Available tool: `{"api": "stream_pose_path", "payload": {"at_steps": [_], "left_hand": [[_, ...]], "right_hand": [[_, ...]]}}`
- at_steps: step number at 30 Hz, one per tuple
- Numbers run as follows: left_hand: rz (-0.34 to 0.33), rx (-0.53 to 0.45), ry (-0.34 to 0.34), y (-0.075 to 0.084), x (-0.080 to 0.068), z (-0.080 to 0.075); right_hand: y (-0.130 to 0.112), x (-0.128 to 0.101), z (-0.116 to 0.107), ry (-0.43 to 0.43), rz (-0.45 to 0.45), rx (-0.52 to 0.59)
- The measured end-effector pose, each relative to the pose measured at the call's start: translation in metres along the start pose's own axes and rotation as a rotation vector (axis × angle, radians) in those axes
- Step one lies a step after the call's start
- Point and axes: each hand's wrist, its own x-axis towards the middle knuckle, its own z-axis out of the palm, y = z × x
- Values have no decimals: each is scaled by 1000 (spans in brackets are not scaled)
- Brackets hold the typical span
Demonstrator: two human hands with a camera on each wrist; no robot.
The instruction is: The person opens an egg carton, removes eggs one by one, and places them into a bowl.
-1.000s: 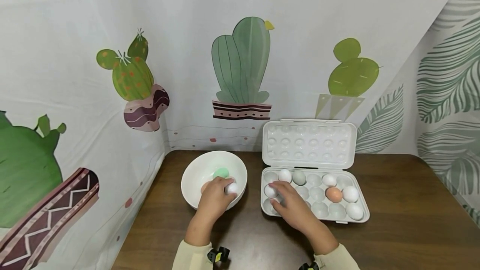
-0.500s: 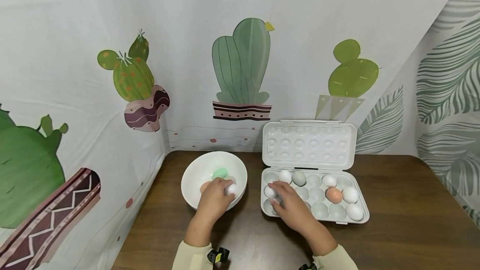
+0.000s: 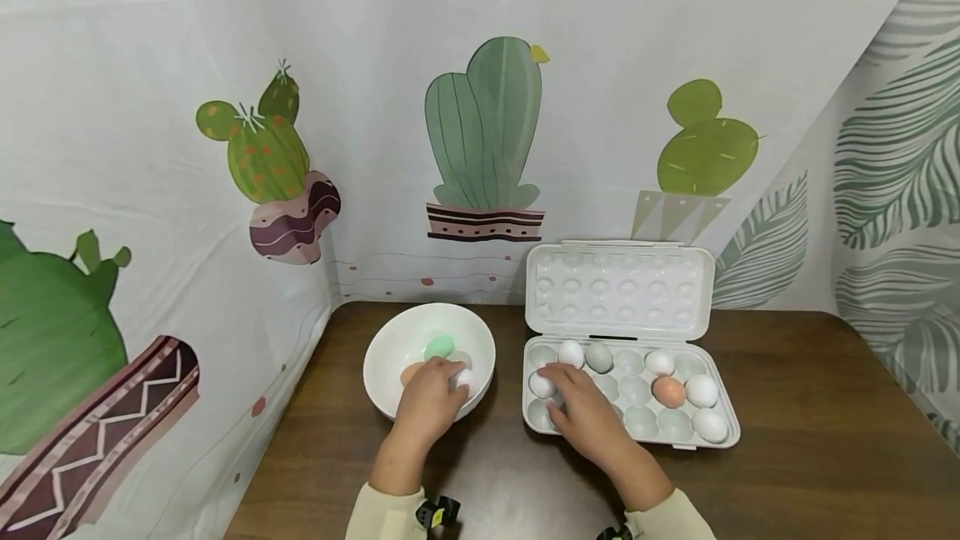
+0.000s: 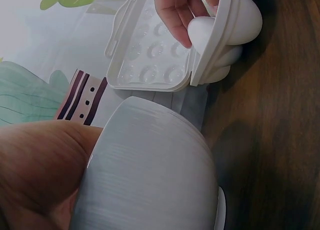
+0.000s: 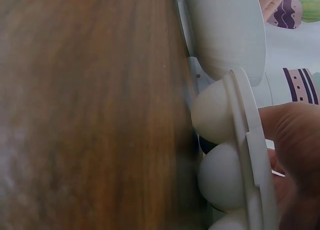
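Inside the white bowl (image 3: 390, 357), the left hand (image 3: 429, 397) curls around a white egg (image 3: 463, 378), light, smooth and brittle, best cradled around its middle, while the right hand (image 3: 583, 407) pinches another egg (image 3: 540, 384) in the carton (image 3: 720, 440).

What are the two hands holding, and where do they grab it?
The left hand holds a white egg in the bowl, fingers over its top. The right hand pinches a white egg in the egg tray at its side.
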Motion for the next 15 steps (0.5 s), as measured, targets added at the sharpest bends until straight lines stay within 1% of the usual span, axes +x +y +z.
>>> {"api": "stream_pose_path", "payload": {"at_steps": [5, 7, 15], "left_hand": [[11, 10, 18, 0, 0, 0], [4, 9, 20, 1, 0, -1], [-25, -10, 24, 3, 0, 0]], "right_hand": [[2, 1, 0, 3, -10, 2], [3, 1, 0, 7, -22, 2], [6, 5, 1, 97, -117, -44]]}}
